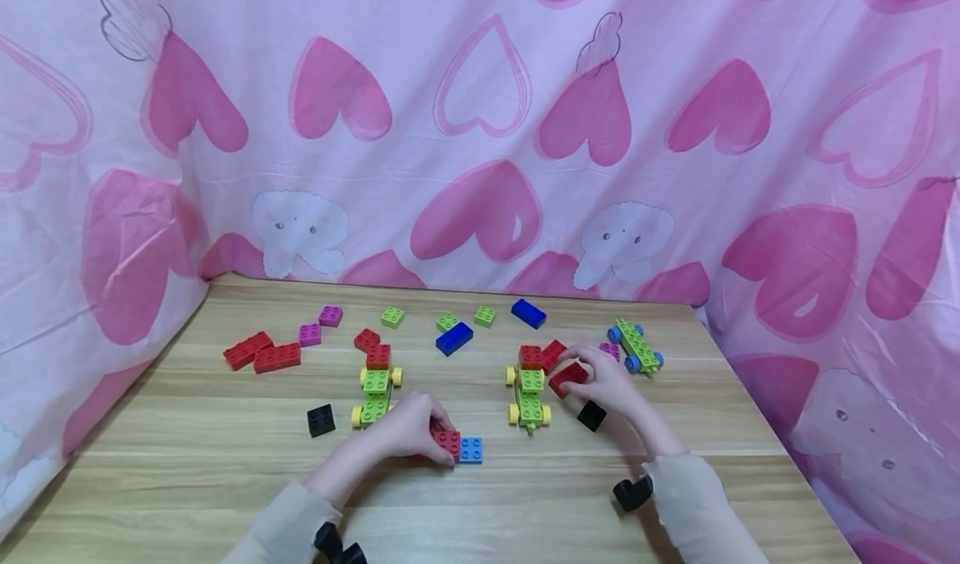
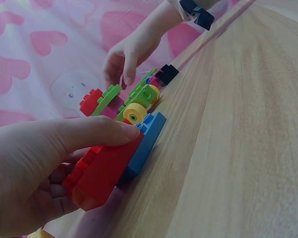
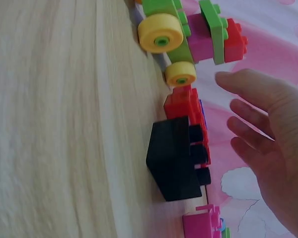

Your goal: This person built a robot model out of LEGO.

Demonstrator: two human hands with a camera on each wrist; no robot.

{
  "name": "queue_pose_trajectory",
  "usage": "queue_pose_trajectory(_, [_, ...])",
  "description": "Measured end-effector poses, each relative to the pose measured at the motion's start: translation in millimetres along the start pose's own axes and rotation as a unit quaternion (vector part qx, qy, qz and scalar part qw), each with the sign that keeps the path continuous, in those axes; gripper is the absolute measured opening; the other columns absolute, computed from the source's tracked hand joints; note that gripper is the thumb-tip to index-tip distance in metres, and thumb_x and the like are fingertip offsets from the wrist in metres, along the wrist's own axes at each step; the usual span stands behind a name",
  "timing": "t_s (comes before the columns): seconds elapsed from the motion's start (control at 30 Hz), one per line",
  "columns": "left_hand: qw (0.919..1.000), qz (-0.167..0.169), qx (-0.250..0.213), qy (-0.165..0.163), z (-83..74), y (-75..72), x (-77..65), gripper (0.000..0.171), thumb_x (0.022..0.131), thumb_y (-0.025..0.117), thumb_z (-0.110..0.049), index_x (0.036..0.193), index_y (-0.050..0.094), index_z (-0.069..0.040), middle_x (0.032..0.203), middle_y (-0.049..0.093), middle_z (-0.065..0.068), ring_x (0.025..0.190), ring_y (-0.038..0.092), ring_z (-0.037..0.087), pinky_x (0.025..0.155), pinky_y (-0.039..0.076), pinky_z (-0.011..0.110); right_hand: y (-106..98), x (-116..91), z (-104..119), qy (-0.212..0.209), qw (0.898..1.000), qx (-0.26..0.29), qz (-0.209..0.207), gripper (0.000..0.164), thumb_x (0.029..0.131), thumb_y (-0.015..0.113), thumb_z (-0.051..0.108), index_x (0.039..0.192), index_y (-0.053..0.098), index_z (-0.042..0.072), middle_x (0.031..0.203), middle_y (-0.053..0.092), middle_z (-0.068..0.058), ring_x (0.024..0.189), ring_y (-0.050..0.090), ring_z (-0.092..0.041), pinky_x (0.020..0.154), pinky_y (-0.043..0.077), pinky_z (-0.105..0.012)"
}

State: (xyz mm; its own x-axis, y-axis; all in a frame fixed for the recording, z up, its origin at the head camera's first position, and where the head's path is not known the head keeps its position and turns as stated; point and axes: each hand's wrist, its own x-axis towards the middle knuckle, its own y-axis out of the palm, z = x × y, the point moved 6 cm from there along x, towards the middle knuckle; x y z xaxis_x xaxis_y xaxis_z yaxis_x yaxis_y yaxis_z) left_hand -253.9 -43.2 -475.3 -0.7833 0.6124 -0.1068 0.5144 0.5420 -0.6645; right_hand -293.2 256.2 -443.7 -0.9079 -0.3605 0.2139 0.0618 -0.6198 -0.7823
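My left hand (image 1: 408, 426) pinches a red brick (image 2: 107, 171) between thumb and fingers near the table's front. A light blue brick (image 1: 471, 450) lies under the red one, with some of its studs showing at one end. My right hand (image 1: 607, 385) hovers above a loose red brick (image 1: 567, 379); in the right wrist view its loosely bent fingers touch nothing. Left of that hand stands a green toy car (image 1: 530, 410) with yellow wheels, carrying a magenta brick (image 3: 200, 37), a green brick and a red brick. A black brick (image 1: 592, 416) lies below the right hand.
A second yellow-wheeled car (image 1: 376, 410) stands beyond the left hand. A green base with blue wheels (image 1: 636, 345) lies at the right. Red bricks (image 1: 277, 357), blue bricks (image 1: 454, 339), green bricks (image 1: 392, 317), magenta bricks (image 1: 310, 335) and another black brick (image 1: 321, 420) are scattered around.
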Motion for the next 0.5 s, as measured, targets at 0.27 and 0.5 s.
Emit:
queue_pose_trajectory(0.27, [1.0000,0.000,-0.001,0.000,1.1,0.6,0.1,0.029,0.067,0.090,-0.029,0.090,0.077,-0.017,0.083,0.067,-0.011,0.078,0.055,0.010,0.068,0.044,0.024,4.5,0.9,-7.9,-0.001,0.999,-0.001,0.048,0.038,0.081,0.078,0.007,0.116,0.065,0.005,0.124,0.062,-0.015,0.110,0.059,-0.030,0.075,0.058,-0.031])
queue_pose_trajectory(0.5, [1.0000,-0.002,0.001,0.005,1.4,0.6,0.1,0.029,0.067,0.090,-0.030,0.090,0.077,-0.017,0.083,0.067,-0.011,0.078,0.054,0.010,0.068,0.044,0.024,8.8,3.9,-16.6,-0.016,0.997,-0.026,0.071,0.034,0.080,0.078,0.008,0.112,0.067,0.008,0.118,0.065,-0.011,0.110,0.059,-0.028,0.086,0.055,-0.038])
